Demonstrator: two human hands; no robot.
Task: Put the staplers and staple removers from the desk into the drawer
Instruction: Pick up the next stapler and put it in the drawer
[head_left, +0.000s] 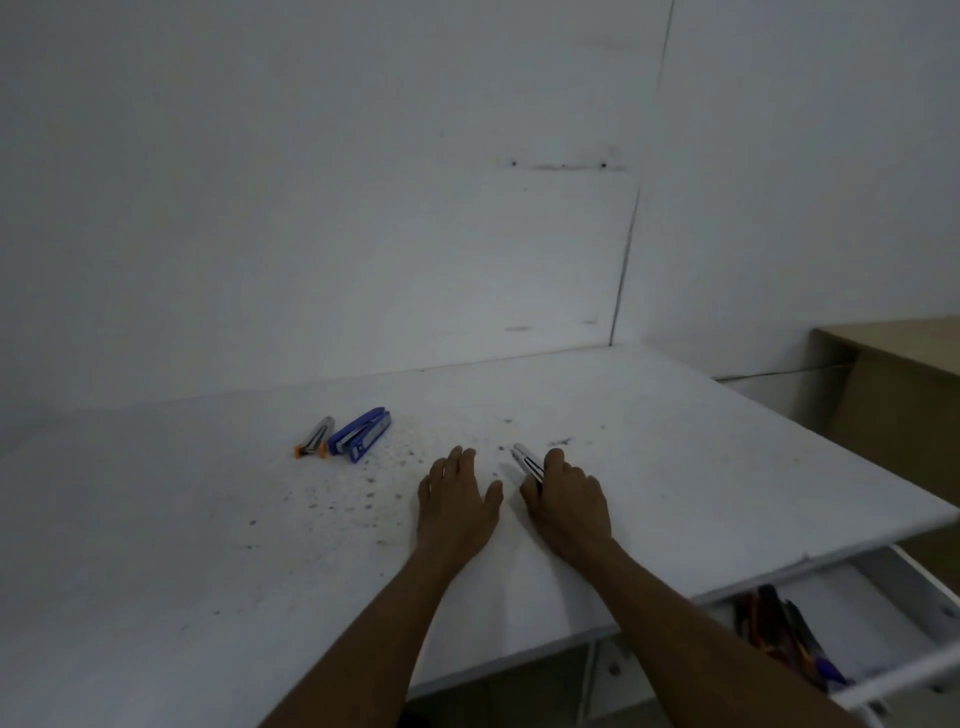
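A blue stapler (362, 433) lies on the white desk (208, 545), left of centre. Just to its left rests a silver tool with orange tips (313, 438), seemingly a staple remover. My right hand (563, 496) is curled around a white and dark stapler (527, 461) whose front end sticks out past my fingers, low on the desk. My left hand (457, 496) lies flat on the desk beside it, fingers apart, holding nothing. The white drawer (914, 577) stands pulled out at the lower right, below the desk edge.
Several pens and dark tools (789, 634) lie inside the drawer. A brown cabinet (904, 374) stands to the right beyond the desk. White walls close the back and the right. Brown specks dot the desk near the blue stapler.
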